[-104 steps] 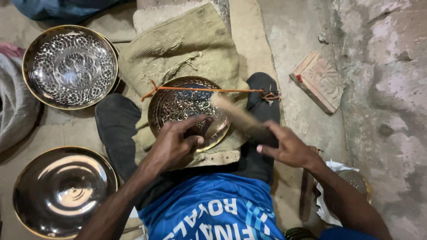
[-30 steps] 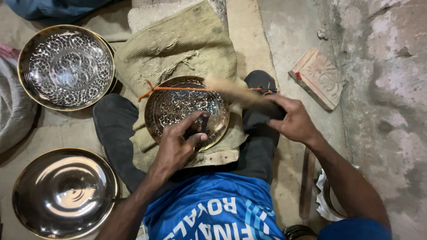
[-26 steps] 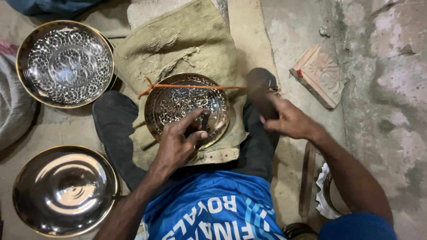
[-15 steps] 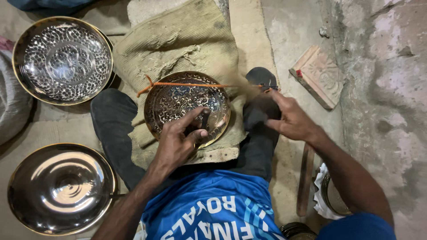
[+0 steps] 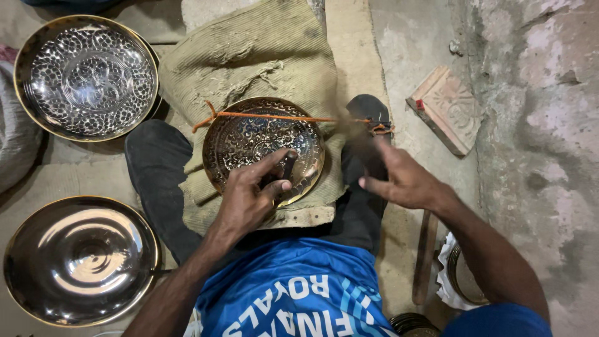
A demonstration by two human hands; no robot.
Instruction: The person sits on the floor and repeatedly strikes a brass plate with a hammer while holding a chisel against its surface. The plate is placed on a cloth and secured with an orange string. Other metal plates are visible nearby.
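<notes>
On the engraved brass plate (image 5: 262,146), left hand (image 5: 249,200) pinching a near-upright punch (image 5: 288,167); right hand's (image 5: 399,181) grip blurred.

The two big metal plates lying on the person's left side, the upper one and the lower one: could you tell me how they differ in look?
The upper plate is covered with an engraved floral pattern; the lower plate is smooth and mirror-bright, with only concentric rings. The upper plate lies beside the burlap cloth; the lower plate lies beside the person's knee. Both are round, shallow, brass-rimmed and untouched by either hand.
</notes>
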